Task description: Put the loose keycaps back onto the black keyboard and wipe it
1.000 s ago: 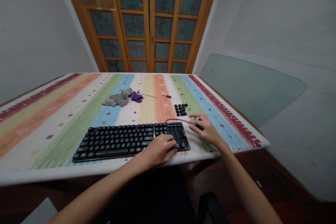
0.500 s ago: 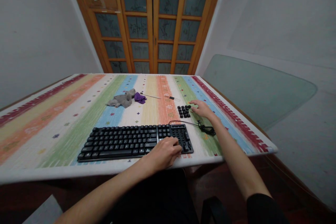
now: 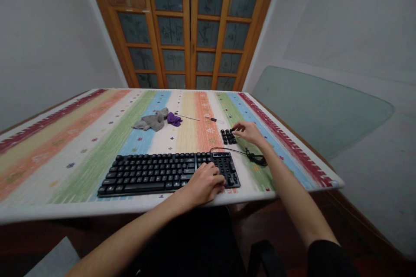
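Observation:
A black keyboard [image 3: 146, 175] lies near the front edge of the table, several keycaps off its number pad. My left hand [image 3: 205, 184] rests over its right part, fingers curled down onto it and the thumb side near its front edge; the fingertips are partly hidden. Beyond the keyboard, a small block of loose black keycaps [image 3: 228, 139] sits in rows on the cloth. At the far right corner of that block is my right hand [image 3: 247, 132], thumb and forefinger pinched on a keycap.
The coiled keyboard cable [image 3: 256, 159] lies under my right forearm. Farther back are a grey cloth [image 3: 152, 121], a purple cloth [image 3: 174, 119], a thin rod [image 3: 188, 117] and a small black-handled wire tool [image 3: 213, 120]. A striped tablecloth [image 3: 97, 156] covers the table.
My right hand has moved slightly left onto the corner of the keycap block, and its spread fingers have closed into a pinch. My left hand stays over the keyboard, its fingers shifted slightly.

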Tool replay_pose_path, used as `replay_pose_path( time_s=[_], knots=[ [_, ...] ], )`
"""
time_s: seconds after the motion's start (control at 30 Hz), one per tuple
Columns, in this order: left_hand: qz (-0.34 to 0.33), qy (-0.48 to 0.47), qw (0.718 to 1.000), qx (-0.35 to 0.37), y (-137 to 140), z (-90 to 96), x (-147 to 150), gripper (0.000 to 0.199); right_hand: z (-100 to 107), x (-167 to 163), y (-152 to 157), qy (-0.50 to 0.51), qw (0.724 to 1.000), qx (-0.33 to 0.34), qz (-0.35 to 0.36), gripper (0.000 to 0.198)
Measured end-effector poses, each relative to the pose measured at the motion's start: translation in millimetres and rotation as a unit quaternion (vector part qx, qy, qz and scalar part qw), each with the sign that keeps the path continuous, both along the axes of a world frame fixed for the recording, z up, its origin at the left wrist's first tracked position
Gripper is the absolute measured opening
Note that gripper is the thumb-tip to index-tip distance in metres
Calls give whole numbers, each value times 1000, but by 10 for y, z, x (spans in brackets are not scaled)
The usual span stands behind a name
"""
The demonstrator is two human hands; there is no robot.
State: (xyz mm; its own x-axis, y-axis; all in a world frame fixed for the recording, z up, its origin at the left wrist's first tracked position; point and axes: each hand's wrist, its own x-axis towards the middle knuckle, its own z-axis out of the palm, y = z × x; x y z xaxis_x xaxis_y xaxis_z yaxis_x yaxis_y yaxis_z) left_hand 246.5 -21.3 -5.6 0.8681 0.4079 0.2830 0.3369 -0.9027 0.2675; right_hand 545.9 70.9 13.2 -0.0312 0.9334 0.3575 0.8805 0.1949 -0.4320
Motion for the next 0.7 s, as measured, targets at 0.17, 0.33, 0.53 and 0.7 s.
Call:
replay_pose_path(
  time_s=[0.17, 0.33, 0.53, 0.7],
  knots=[
    [13, -23, 999, -32, 12, -43, 1, 8, 116, -219, -402, 77, 982, -37, 167, 19],
    [32, -45, 997, -56, 3, -83, 5, 10, 67, -348, -691, 95, 956, -89, 264, 22],
    [14, -42, 998, -34, 1, -71, -10, 9, -18, -363, -830, 65, 961, -47, 265, 19],
    [-13, -41, 999, -6, 15, -68, -28, 7, -14, -386, -924, 32, 973, -33, 225, 15]
  ],
)
